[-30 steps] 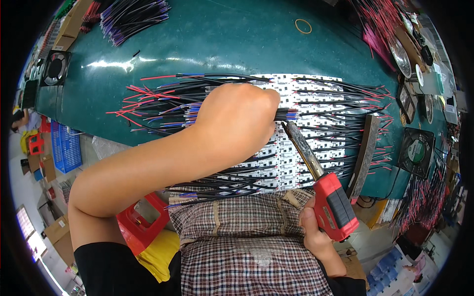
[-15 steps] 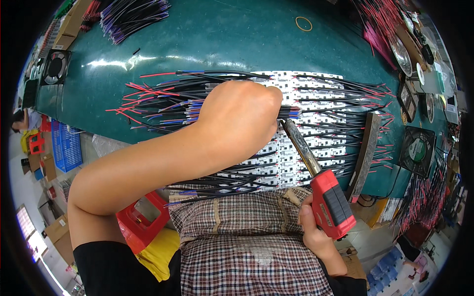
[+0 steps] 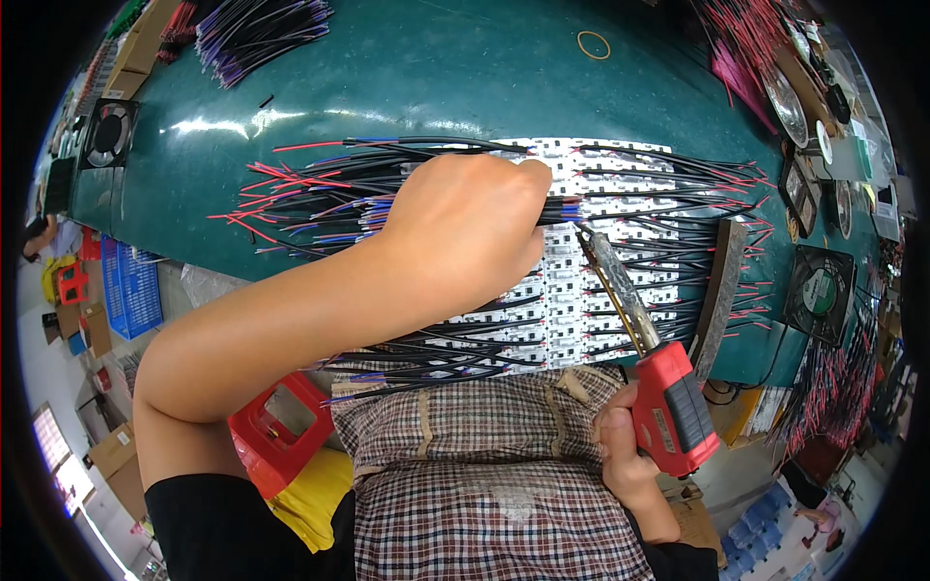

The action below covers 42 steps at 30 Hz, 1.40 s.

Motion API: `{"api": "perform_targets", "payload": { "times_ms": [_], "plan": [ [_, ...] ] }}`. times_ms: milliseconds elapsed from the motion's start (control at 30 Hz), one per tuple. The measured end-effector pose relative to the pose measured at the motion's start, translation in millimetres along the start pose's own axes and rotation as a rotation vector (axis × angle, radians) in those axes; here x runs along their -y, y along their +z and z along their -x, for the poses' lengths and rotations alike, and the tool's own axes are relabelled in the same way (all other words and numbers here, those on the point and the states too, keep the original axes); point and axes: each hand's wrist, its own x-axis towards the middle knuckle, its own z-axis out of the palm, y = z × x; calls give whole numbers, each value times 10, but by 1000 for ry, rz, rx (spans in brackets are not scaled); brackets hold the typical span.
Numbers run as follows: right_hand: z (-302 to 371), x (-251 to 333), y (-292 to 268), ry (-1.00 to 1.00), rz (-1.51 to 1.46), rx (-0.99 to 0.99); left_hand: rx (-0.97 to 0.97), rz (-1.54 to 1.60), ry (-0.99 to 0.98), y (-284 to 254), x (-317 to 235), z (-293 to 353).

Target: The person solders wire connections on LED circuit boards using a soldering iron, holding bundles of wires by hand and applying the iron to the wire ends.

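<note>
My left hand (image 3: 470, 218) is closed in a fist over the panel of white circuit boards (image 3: 562, 281), holding a bundle of black wires (image 3: 560, 209). Blue, white and brown ends of these wires stick out to the right of the fist; the fingertips are hidden under it. Gripped in my right hand (image 3: 625, 441) is a red pistol-shaped soldering iron (image 3: 670, 407) with a dark front handle panel. Its metal barrel points up and left, and the tip sits just below and right of the wire ends. Whether the tip touches a board I cannot tell.
Black wires with red ends (image 3: 717, 179) fan out from the panel's right side. Across them lies a dark flat bar (image 3: 719, 295). Fans (image 3: 819, 297) stand at the table's right and left edges. A wire pile (image 3: 262, 39) and a rubber band (image 3: 594, 45) lie farther back.
The soldering iron has shifted right and slightly down with my right hand, its tip moving to the right of the fist. My left hand has moved slightly left with the wires.
</note>
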Motion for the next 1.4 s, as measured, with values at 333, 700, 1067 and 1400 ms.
{"api": "perform_targets", "payload": {
  "times_ms": [333,700,1067,1400],
  "plan": [
    [-63,125,99,-61,-146,-63,-377,-94,89,-473,35,183],
    [18,6,69,-79,-67,-41,-168,298,-87,-390,-655,1094],
    [100,-104,30,-47,99,-19,-300,54,-221,225,-294,307],
    [13,-63,31,29,149,5,-319,71,-187,258,-263,296]
  ]
}}
